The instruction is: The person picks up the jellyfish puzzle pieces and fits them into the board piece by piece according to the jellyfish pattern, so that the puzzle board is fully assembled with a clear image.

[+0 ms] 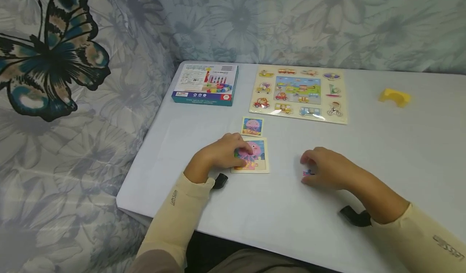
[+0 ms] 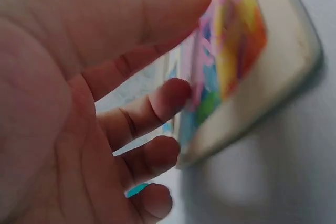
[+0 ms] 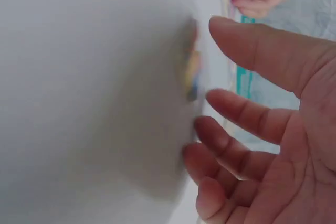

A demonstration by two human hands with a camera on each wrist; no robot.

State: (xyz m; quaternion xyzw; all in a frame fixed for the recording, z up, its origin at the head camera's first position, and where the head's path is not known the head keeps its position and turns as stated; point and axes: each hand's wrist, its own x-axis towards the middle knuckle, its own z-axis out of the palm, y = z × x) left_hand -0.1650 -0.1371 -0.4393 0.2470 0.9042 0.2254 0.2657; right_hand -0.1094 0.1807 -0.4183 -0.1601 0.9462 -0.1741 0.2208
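A small wooden jigsaw puzzle (image 1: pixel 257 155) with a pink sea-creature picture lies on the table; pale bare wood shows at its lower right corner. Over its left part rests my left hand (image 1: pixel 227 151), thumb and index fingertips at the picture. In the left wrist view the loosely bent fingers (image 2: pixel 170 98) stand at the board's edge. Farther right, my right hand (image 1: pixel 329 168) spreads thumb and fingers around a small coloured puzzle piece (image 1: pixel 308 172). A gap separates the fingertips from that piece (image 3: pixel 193 72) in the right wrist view.
Just behind the puzzle lies a small picture card (image 1: pixel 252 126) with a similar sea creature. A flat box (image 1: pixel 204 85) stands at the back left, beside a large vehicle puzzle board (image 1: pixel 298 113). A yellow arch block (image 1: pixel 395 97) sits at the right on the white table (image 1: pixel 418 143).
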